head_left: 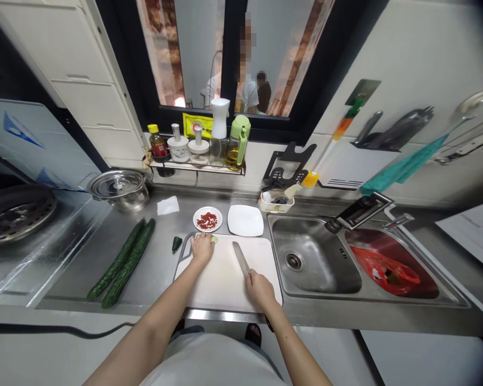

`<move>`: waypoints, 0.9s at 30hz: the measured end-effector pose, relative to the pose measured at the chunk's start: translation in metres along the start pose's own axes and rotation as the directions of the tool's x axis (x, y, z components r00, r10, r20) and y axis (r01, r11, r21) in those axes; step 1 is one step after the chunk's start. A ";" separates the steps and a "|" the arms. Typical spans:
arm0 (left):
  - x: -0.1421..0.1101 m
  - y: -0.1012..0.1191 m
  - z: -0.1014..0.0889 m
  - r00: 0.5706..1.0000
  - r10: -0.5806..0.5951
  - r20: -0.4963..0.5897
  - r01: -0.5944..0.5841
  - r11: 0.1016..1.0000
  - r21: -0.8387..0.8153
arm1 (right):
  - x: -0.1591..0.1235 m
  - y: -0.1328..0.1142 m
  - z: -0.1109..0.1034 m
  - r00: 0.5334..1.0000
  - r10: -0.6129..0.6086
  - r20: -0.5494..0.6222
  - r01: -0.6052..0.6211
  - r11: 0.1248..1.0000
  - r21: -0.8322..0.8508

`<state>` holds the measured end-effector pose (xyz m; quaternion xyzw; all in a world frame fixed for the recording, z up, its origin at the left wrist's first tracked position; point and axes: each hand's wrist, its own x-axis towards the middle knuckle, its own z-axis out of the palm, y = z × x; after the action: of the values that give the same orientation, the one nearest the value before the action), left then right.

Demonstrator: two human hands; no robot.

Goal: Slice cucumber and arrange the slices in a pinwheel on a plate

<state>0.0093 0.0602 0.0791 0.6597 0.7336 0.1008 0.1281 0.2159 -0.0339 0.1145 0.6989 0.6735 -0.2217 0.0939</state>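
Observation:
On the white cutting board my left hand rests near the upper left corner. Its fingers are bent around a small piece of cucumber, of which only a pale green end shows. A kitchen knife is in my right hand, which is closed around the handle. The blade points up and to the left over the board, apart from the cucumber piece. Left of the board lies a dark green cucumber end. Two long whole cucumbers lie side by side farther left.
Behind the board stand a plate of red chopped pieces and a white square plate. A lidded steel pot is at the back left, near a white paper. The sink adjoins on the right, with a red bag in its second basin.

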 end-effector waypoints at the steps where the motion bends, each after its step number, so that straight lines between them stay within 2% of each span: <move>1: 0.000 0.000 -0.001 1.000 -0.004 0.002 0.004 1.000 -0.003 | 0.000 0.000 0.000 1.000 -0.002 -0.004 0.002 1.000 0.002; 12: 0.000 0.004 -0.004 0.998 -0.069 0.006 0.070 0.994 -0.088 | 0.001 0.001 0.001 1.000 0.004 0.003 -0.004 1.000 0.005; 14: -0.001 0.005 -0.002 0.993 -0.112 0.036 0.116 0.982 -0.150 | 0.000 0.001 0.001 1.000 0.005 0.000 -0.005 1.000 0.007; 16: -0.003 0.006 0.001 0.984 -0.131 0.118 0.155 0.961 -0.228 | 0.000 0.000 0.001 1.000 0.004 -0.002 -0.004 1.000 0.010; 18: -0.007 0.006 0.004 0.970 -0.069 0.233 0.135 0.949 -0.284 | 0.000 0.000 0.000 1.000 -0.002 -0.005 0.002 1.000 0.011; 20: -0.012 0.006 0.007 0.947 0.040 0.319 0.062 0.951 -0.304 | 0.000 0.001 -0.001 1.000 -0.007 -0.003 0.007 1.000 0.010; 27: -0.014 0.009 0.004 0.896 0.251 0.366 -0.158 0.951 -0.264 | 0.000 0.004 0.002 1.000 -0.009 -0.006 0.009 1.000 0.022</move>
<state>0.0207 0.0477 0.0793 0.7212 0.6023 0.0618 0.3367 0.2191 -0.0348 0.1124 0.6976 0.6743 -0.2274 0.0832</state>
